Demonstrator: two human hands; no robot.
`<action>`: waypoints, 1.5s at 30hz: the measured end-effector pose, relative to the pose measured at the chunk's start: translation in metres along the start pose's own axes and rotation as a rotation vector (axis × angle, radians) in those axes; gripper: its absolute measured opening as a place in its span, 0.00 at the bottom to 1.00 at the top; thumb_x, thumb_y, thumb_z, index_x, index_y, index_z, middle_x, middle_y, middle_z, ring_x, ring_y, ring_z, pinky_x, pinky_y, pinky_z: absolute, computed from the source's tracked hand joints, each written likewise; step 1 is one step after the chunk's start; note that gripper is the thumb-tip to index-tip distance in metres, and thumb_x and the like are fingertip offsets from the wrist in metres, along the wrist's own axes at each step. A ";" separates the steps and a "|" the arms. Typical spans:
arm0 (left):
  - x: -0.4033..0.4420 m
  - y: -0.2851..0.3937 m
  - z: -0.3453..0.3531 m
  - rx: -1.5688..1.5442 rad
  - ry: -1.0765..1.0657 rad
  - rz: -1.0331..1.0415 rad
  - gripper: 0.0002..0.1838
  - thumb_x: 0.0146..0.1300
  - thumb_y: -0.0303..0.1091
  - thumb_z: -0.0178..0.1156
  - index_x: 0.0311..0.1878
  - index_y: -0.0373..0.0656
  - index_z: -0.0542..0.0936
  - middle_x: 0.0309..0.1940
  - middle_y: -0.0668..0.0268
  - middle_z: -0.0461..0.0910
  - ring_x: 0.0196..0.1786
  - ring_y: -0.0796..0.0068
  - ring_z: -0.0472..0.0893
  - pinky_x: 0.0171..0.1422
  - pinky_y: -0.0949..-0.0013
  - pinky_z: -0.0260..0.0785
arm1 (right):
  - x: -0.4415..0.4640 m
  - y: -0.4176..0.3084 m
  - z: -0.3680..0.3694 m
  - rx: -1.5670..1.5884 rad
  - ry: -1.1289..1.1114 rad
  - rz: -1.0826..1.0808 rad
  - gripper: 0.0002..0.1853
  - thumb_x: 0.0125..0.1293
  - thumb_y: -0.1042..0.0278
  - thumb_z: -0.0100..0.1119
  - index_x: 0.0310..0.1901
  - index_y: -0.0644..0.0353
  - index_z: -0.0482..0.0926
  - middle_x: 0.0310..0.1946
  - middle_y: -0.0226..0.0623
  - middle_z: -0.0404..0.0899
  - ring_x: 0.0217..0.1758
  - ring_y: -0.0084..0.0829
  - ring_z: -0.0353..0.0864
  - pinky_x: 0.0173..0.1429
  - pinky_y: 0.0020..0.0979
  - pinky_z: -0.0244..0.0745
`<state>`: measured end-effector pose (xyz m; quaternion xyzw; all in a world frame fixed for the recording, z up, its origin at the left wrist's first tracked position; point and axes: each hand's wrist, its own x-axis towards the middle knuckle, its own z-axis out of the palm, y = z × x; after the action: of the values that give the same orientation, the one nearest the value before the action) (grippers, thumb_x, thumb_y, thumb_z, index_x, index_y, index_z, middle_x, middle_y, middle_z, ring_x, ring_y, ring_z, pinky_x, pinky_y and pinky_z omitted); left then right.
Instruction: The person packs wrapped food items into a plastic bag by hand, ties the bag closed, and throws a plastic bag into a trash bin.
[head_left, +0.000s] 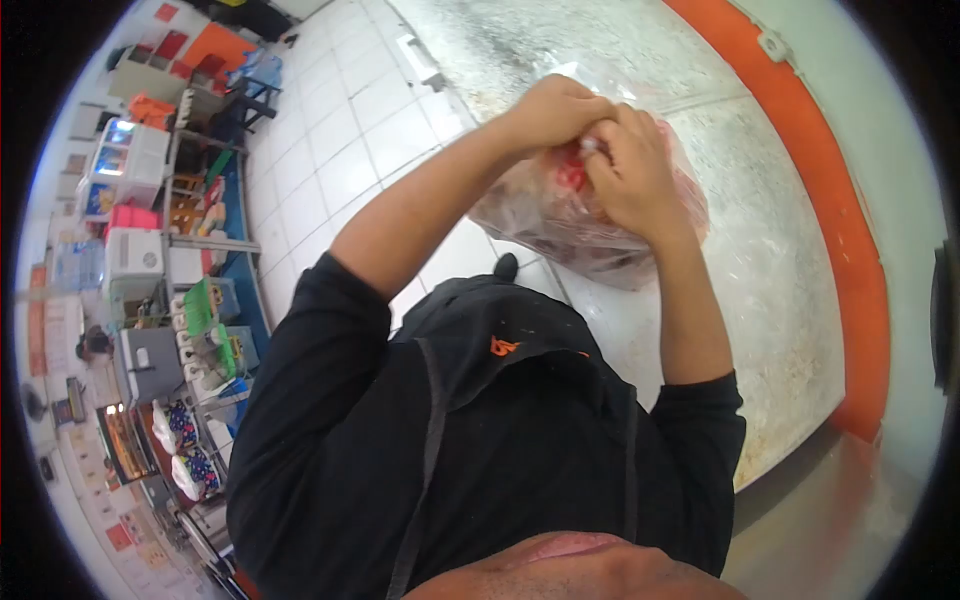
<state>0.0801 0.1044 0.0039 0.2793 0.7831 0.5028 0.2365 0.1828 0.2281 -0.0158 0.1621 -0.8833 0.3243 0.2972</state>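
A clear plastic bag [610, 250] with pinkish and reddish contents rests at the near edge of the pale worktop [770, 330]. I cannot make out exactly what is inside it. My left hand [562, 108] is closed on the bag's gathered top, its fingers meeting those of the other hand. From the other side, my right hand [638, 178] grips the same bunched plastic with bent fingers. Something bright red [572, 172] shows just below the fingers, partly covered by them. Loose clear film sticks up behind the hands.
An orange band [800, 180] runs along the wall side of the worktop. White floor tiles [345, 125] lie to the left. Beyond them, shelves hold green baskets [203, 305], a grey box [152, 362] and other goods. A metal surface [830, 510] is at lower right.
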 end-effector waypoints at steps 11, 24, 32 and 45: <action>0.040 -0.009 0.024 0.865 0.316 0.319 0.19 0.54 0.44 0.53 0.18 0.41 0.83 0.21 0.51 0.80 0.29 0.48 0.81 0.41 0.49 0.74 | -0.037 -0.032 -0.016 0.001 0.021 0.073 0.19 0.45 0.74 0.66 0.19 0.58 0.60 0.27 0.41 0.65 0.38 0.44 0.66 0.42 0.41 0.59; -0.030 0.023 -0.003 0.362 -0.279 0.613 0.15 0.55 0.42 0.68 0.29 0.41 0.76 0.32 0.63 0.79 0.43 0.66 0.78 0.49 0.66 0.69 | -0.083 -0.031 -0.044 0.707 0.155 0.172 0.23 0.50 0.70 0.74 0.22 0.55 0.61 0.28 0.29 0.66 0.32 0.23 0.64 0.36 0.26 0.61; -0.055 0.030 -0.012 -0.109 -1.071 0.594 0.16 0.53 0.30 0.71 0.27 0.43 0.70 0.32 0.65 0.76 0.43 0.63 0.76 0.52 0.65 0.66 | -0.067 -0.055 -0.068 0.831 -0.271 0.582 0.21 0.54 0.70 0.71 0.21 0.55 0.61 0.22 0.25 0.63 0.23 0.24 0.63 0.32 0.26 0.61; 0.059 0.040 -0.060 -0.112 -1.646 0.657 0.26 0.58 0.25 0.68 0.15 0.42 0.58 0.13 0.64 0.62 0.22 0.62 0.66 0.29 0.63 0.59 | -0.051 -0.116 -0.087 0.045 -0.375 0.370 0.07 0.49 0.75 0.59 0.23 0.58 0.69 0.23 0.32 0.68 0.32 0.35 0.74 0.29 0.34 0.72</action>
<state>0.0062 0.1186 0.0585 0.7511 0.2193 0.2226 0.5816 0.3137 0.2057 0.0604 0.0614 -0.9302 0.3569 0.0603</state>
